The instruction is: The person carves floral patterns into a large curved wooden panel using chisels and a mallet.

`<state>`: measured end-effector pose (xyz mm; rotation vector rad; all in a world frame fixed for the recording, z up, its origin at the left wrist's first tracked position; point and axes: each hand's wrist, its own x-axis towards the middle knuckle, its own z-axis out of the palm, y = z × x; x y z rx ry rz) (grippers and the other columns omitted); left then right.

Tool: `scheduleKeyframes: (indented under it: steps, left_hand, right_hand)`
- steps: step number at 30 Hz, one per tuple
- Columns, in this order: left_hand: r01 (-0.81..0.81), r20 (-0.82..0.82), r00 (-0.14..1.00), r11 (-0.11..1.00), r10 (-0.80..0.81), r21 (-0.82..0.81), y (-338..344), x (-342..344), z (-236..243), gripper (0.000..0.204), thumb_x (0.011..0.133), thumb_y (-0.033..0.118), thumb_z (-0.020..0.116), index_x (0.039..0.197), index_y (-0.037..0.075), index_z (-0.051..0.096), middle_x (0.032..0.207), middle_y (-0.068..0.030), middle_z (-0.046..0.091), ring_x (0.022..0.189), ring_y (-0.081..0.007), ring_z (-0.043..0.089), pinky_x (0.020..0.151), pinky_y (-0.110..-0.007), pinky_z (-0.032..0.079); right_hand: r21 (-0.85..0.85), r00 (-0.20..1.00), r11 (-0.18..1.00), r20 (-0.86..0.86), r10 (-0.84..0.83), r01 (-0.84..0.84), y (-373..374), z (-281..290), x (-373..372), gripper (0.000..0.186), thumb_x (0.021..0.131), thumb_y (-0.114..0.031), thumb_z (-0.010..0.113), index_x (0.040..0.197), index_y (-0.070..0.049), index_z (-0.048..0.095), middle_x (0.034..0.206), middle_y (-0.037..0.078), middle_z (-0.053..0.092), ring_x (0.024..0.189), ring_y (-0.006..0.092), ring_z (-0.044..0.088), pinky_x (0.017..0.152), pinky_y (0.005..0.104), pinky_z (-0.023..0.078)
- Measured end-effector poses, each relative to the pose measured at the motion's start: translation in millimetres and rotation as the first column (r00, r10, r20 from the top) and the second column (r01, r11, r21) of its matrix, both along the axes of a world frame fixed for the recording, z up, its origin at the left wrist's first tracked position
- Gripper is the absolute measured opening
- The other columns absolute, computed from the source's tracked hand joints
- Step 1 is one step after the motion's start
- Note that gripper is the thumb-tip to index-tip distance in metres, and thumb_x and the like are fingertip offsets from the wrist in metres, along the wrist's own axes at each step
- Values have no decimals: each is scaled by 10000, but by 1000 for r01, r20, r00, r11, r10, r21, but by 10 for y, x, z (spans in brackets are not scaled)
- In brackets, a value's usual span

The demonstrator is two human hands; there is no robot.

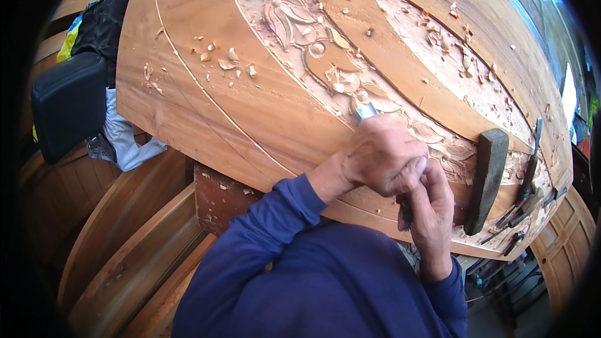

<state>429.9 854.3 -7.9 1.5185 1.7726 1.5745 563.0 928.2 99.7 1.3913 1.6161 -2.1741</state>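
Chisel [365,111]: blade at board's [194,19] carved flowers | left hand [383,153]: grip wrapped near blade | right hand [433,206]: grip curled round handle [405,213] | likely light, stiff, sharp; hold behind the edge

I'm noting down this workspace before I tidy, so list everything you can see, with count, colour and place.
Carved panel: one, brown, centre
Shavings: many, pale, scattered over the panel
Carving tool: one, silvery blade, under the left hand
Block: one, dark, right of the hands
Slim tools: several, dark, panel's right end
Padded item: one, black, far left
Cloth: one, white, beside it
Curved boards: several, brown, lower left
Panelled wood piece: one, brown, far right
Left hand: one, bare, centre
Right hand: one, bare, against the left
Sleeves: two, blue, bottom
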Motion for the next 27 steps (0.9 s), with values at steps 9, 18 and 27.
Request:
scheduleKeyframes:
  steps: [9,18,27]
  left_hand:
    - [33,22,999,999,-33,-23,-64,-88,37,285,887,332,550,694,126,588,558,-110,485,526,-332,523,557,-457,408]
    - [24,45,999,998,-22,-52,-85,-54,85,352,876,351,478,671,88,591,566,-102,485,512,-316,499,554,-449,398]
    - [-98,-211,965,962,154,254,-397,27,179,623,1002,600,414,811,63,665,621,-71,540,555,-282,521,572,-409,404]
  right_hand:
    - [39,998,997,26,63,-64,-70,106,-13,187,1133,-249,537,1167,-70,580,835,21,594,535,23,479,439,182,379]
    - [-57,986,989,-96,-139,134,-277,-88,28,171,1138,-211,507,1214,-69,564,771,19,591,483,32,462,406,187,366]
    - [630,873,773,-334,356,-74,-446,-180,247,277,1005,-33,640,1278,-16,598,995,249,657,876,433,692,722,470,561]
